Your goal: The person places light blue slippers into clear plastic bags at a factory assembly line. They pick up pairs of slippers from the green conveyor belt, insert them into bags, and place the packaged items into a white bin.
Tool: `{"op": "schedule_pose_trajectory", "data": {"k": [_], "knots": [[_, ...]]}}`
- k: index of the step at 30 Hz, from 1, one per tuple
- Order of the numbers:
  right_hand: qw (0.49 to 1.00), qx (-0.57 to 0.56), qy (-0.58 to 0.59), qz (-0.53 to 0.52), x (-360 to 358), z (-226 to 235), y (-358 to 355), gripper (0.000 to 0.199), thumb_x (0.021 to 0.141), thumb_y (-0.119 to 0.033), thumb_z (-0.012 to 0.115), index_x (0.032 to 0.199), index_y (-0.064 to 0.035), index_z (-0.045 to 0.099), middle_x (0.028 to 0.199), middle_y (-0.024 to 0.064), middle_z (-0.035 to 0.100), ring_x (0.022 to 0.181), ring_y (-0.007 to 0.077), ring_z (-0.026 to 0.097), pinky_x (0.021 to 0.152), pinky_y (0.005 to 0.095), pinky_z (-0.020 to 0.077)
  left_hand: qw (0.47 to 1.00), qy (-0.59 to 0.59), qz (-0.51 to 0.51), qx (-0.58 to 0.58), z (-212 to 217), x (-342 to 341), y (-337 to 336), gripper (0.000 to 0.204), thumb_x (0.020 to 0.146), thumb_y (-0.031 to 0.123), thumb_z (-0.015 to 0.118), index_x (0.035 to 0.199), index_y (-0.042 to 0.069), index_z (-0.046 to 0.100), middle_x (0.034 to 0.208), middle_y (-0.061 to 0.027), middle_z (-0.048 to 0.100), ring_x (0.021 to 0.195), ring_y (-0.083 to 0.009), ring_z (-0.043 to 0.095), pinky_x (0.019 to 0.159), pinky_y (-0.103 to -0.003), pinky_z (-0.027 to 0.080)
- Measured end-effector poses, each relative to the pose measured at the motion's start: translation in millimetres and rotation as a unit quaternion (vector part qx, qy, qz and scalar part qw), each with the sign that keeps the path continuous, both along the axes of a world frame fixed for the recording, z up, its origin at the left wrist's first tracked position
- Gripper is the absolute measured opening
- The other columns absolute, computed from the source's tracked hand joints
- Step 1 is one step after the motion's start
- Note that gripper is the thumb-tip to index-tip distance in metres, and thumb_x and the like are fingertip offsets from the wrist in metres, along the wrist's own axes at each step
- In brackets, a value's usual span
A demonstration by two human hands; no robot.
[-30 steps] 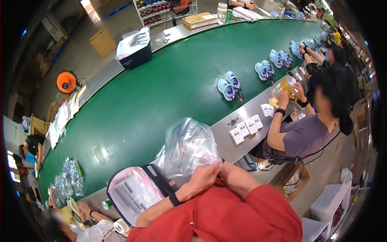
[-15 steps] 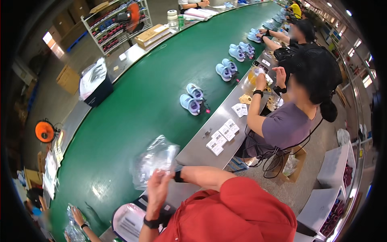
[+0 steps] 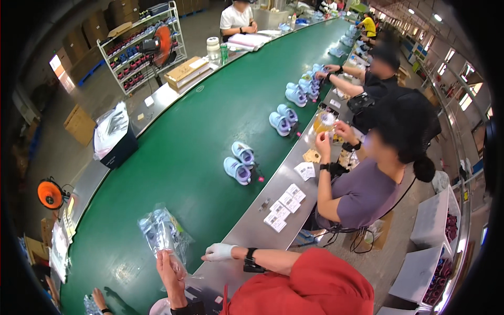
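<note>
My left hand (image 3: 170,270) is closed on the near end of a crinkled clear plastic bag (image 3: 176,236) over the green belt. Pale blue shapes like shoes show through the plastic; I cannot tell whether they lie inside or behind it. To the right, my right hand (image 3: 219,252), in a white glove with bare fingertips, is apart from the bag at the steel table's edge. Its fingers stretch leftward, and I see nothing in them. Farther up the belt stands a pair of light blue shoes (image 3: 239,163) with a pink tag beside it.
Beyond are more light blue shoes (image 3: 283,119) along the green belt (image 3: 173,147). White labels (image 3: 283,207) lie on the steel table (image 3: 247,223). A co-worker in a purple shirt (image 3: 362,197) sits at the right. A dark box of plastic bags (image 3: 115,142) stands at the left.
My view has shifted. The bag and my left hand have moved left, and my right hand has come away from the bag. The nearest pair of shoes sits lower in view.
</note>
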State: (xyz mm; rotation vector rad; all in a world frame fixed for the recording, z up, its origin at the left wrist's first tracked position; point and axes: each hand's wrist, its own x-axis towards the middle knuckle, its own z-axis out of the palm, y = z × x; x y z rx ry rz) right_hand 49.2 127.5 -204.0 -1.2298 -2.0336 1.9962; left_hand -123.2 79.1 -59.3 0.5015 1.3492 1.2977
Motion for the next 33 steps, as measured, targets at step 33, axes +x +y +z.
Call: {"op": "schedule_pose_trajectory", "data": {"k": [33], "knots": [[0.936,0.31,0.122,-0.112,76,17,-8,0.025,0.081,-0.024,0.055,0.101,-0.0092,0.06,0.097,0.0137,0.061,0.092,0.0306,0.058,0.081,0.0401,0.0456,0.908,0.179,-0.368,0.089,59,94,-95,0.013,0.088,0.012,0.057,0.084,0.004,0.066,0.052,0.0059,0.043,0.043,-0.002,0.038,0.039,-0.02,0.027]]}}
